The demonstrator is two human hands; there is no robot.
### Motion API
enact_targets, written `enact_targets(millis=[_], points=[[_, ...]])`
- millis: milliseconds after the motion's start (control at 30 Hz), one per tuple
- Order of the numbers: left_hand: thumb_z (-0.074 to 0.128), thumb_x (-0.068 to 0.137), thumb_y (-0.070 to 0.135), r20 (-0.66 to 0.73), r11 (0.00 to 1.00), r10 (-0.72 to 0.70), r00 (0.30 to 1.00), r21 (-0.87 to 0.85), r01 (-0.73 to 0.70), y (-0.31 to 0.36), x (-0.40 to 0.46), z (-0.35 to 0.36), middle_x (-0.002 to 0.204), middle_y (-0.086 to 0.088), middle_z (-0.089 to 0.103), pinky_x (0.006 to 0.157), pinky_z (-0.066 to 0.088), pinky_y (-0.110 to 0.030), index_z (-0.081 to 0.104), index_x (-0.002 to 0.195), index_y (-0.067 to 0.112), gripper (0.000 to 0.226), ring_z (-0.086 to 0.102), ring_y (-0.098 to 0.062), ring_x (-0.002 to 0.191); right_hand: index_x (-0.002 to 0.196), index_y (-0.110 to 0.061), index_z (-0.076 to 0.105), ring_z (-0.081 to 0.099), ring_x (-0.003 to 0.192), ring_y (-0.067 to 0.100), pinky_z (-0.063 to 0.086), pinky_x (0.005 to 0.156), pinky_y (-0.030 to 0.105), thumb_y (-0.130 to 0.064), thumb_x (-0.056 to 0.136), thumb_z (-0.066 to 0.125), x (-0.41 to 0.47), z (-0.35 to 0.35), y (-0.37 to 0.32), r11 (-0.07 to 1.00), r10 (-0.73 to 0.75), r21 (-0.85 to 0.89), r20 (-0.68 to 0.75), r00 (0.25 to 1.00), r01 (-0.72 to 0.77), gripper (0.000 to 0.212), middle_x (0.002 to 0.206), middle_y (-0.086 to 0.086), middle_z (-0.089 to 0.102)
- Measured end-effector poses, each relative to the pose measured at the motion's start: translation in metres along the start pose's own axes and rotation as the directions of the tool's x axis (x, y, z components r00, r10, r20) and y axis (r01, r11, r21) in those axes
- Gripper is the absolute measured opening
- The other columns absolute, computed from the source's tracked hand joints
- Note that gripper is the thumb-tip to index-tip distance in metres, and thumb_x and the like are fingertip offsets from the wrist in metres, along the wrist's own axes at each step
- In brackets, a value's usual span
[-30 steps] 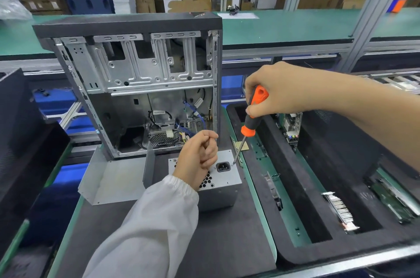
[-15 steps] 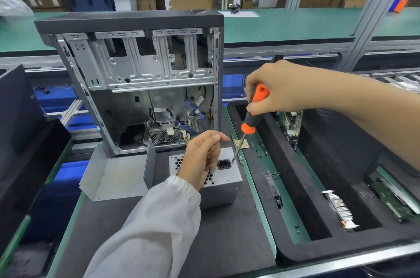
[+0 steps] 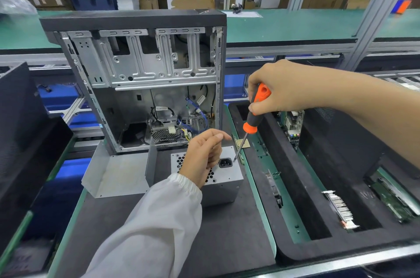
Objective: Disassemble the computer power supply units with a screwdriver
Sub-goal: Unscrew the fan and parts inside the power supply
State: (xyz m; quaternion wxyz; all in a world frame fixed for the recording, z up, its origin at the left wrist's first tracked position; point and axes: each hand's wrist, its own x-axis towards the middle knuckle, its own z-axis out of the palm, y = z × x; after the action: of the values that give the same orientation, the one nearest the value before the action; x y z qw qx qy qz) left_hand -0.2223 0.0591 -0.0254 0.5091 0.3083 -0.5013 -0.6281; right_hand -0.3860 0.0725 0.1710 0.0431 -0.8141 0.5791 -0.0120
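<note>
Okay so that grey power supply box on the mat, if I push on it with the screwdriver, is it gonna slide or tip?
The power supply probably won't tip: it sits flat and squat on the dark mat. It looks like stiff sheet metal, likely heavy for its size. It could still slide slightly, since the left hand hovers over it rather than clearly pressing down.

Right hand [image 3: 280, 86] up high, bare forearm reaching in from the right edge, fingers wrapped tight around a handle, knuckles on top. Left hand [image 3: 204, 155] lower, white sleeve, fingers loosely curled, forefinger and thumb poking forward, gripping nothing.
</note>
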Motion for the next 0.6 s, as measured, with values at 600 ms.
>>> enact_targets(millis=[600], points=[[0.072,0.086,0.009,0.001,0.919,0.119,0.993,0.378,-0.111,-0.003,-0.001,0.016,0.05,0.008,0.022,0.058,0.033,-0.011,0.077,0.099,0.013,0.015,0.02,-0.007,0.05,0.089,-0.016,0.062,0.045,0.053,0.013,0.037,0.05,0.027,-0.036,0.083,0.067,0.004,0.001,-0.01,0.999,-0.023,-0.032,-0.016,1.0,0.022,0.022,0.061,-0.003,0.052]])
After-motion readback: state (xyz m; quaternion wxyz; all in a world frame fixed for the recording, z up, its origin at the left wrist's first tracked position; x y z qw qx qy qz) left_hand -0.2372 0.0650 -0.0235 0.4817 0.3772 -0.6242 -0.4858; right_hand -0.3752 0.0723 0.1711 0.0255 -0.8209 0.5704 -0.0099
